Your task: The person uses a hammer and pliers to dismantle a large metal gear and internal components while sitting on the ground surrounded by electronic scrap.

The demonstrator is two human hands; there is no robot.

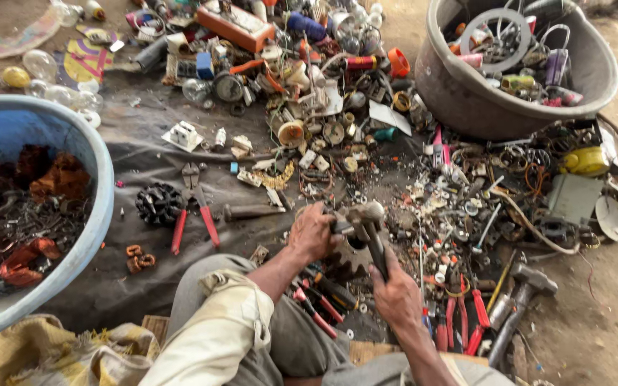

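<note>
My left hand [312, 232] grips a small metal part [343, 227] low over the grey ground cloth [144, 161], at the middle of the view. My right hand [397, 294] holds the dark handle of a hammer [370, 230]; its metal head is up against the part in the left hand. Under both hands lie screwdrivers and pliers with red handles [317, 300]. My knees in grey trousers fill the lower middle of the view.
A blue basin [101, 179] of copper wire and scrap stands at left. At the upper right is a grey tub [459, 96] of parts. Red-handled pliers [194, 207] and a black rotor [157, 204] lie on the cloth. A second hammer [523, 300] rests right. Scrap litters the ground.
</note>
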